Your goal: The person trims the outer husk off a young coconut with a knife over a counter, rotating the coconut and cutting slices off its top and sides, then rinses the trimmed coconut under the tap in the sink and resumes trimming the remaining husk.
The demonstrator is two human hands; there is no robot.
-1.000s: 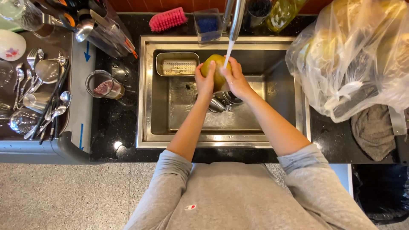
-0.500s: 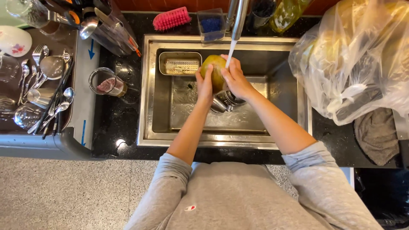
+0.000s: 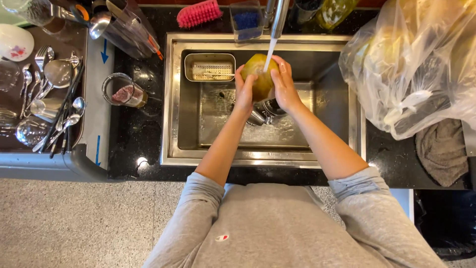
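Head camera looks straight down on a steel sink (image 3: pixel 171 99) set in a dark worktop (image 3: pixel 134 149). Both hands hold a round yellow-green fruit (image 3: pixel 259 79) above the basin, in the upper middle of the frame, right under the tap (image 3: pixel 277 17). The left hand (image 3: pixel 244 92) cups its left side and the right hand (image 3: pixel 283 82) wraps its right side, so each grip is closed around the fruit.

Compared with a second ago, little has shifted: the fruit sits in the same spot under the water stream (image 3: pixel 268 54), and the hands have only turned slightly around it, the right fingers now lying higher over the top. The rinsing therefore looks to be carrying on rather than ending.

Below the fruit, some metal cups (image 3: pixel 265 113) lie in the basin, though the arms hide part of them and their number is probably two. A small steel tray (image 3: pixel 209 67) rests in the upper left of the sink. Left of the sink stands a glass jar (image 3: pixel 121 92); a pink brush (image 3: pixel 198 13) lies at the top; a clear plastic bag (image 3: pixel 411 64) fills the upper right.
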